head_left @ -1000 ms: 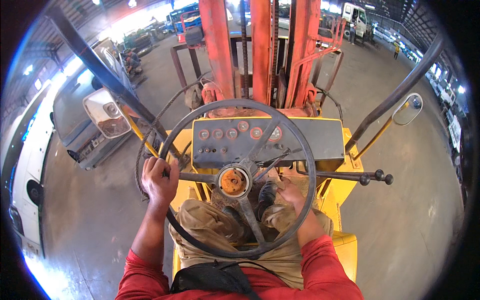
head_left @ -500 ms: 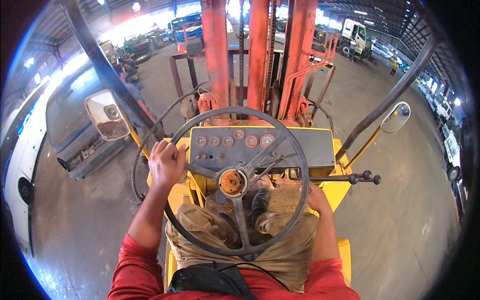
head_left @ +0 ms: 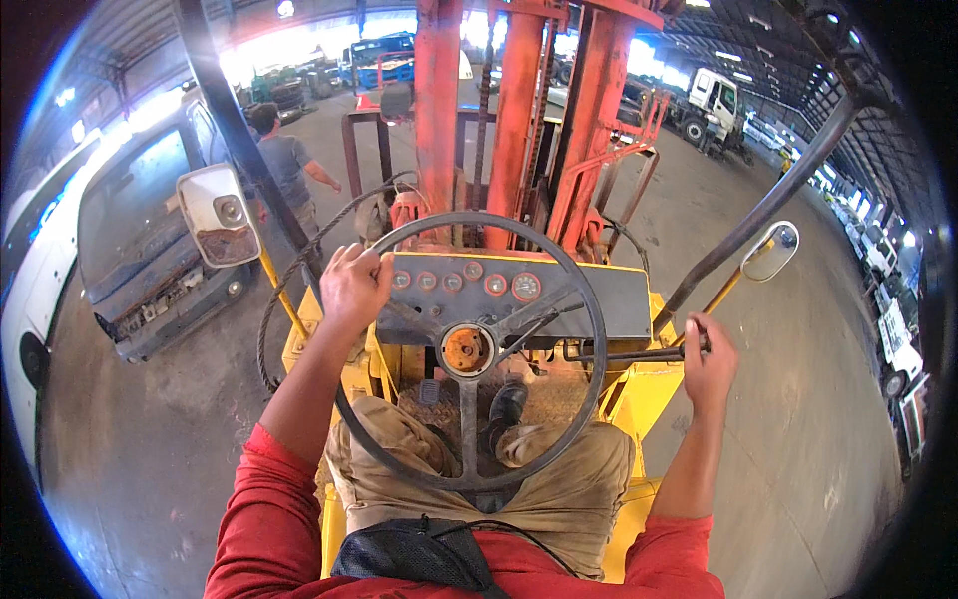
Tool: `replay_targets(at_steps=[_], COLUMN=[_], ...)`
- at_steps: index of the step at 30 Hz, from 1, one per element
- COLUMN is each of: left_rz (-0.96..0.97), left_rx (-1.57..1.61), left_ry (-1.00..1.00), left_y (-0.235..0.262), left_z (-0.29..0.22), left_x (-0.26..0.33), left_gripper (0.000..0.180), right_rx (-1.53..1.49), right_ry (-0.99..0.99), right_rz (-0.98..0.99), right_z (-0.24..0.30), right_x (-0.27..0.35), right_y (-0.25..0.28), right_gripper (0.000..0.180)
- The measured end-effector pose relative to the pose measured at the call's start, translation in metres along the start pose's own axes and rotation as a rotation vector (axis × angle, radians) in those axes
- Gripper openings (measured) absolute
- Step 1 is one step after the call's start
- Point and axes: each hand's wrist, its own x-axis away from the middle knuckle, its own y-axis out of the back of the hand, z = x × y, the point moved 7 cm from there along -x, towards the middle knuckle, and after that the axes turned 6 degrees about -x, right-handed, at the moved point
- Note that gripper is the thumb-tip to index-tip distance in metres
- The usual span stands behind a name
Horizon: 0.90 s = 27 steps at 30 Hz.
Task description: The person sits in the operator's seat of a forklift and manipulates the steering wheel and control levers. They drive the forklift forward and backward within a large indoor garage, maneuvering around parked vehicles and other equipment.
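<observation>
My left hand (head_left: 356, 290) is closed on the upper left rim of a large black steering wheel (head_left: 468, 429). The wheel has an orange, rusty-looking hub (head_left: 467, 349). Out to the right, my right hand (head_left: 711, 364) is wrapped around the knob end of the control levers (head_left: 639, 355); its fingers hide most of the knobs. Behind the wheel sits a dark dashboard (head_left: 624, 309) with several round red-rimmed gauges (head_left: 526, 288). My right shoe (head_left: 509, 404) rests on the floor plate, near a pedal (head_left: 429, 391).
A red forklift mast (head_left: 514, 130) stands ahead. Mirrors flank the cab, one left (head_left: 215, 225), one right (head_left: 771, 252). A person in a grey shirt (head_left: 289, 170) is beyond the left post, near a dark vehicle cab (head_left: 150, 240). A white truck (head_left: 716, 100) stands far right.
My right hand has moved from beside the wheel's right rim out to the lever knobs. The wheel has turned slightly clockwise with my left hand. The grey-shirted person shows more fully.
</observation>
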Motion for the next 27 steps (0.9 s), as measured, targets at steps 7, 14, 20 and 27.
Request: replay_targets(at_steps=[7,14,20,27], left_rz=[-0.009,-0.03,0.071,0.144], left_rx=[0.049,0.102,0.057,0.117], left_ry=[0.017,-0.052,-0.013,-0.034], left_y=[-0.013,-0.065,-0.084,-0.112], left_z=[-0.006,-0.036,-0.074,-0.127], left_x=[-0.017,-0.049,-0.074,-0.084], left_gripper=[0.035,0.028,0.03,0.032], right_rx=[0.164,0.264,0.263,0.292], right_ry=[-0.142,-0.27,-0.222,-0.212], right_rz=[0.271,0.353,0.384,0.38], right_z=[-0.041,-0.042,-0.051,-0.046], right_x=[-0.029,-0.02,-0.024,-0.023], right_y=[-0.046,-0.039,-0.052,-0.051], right_gripper=[0.036,0.035,0.039,0.041])
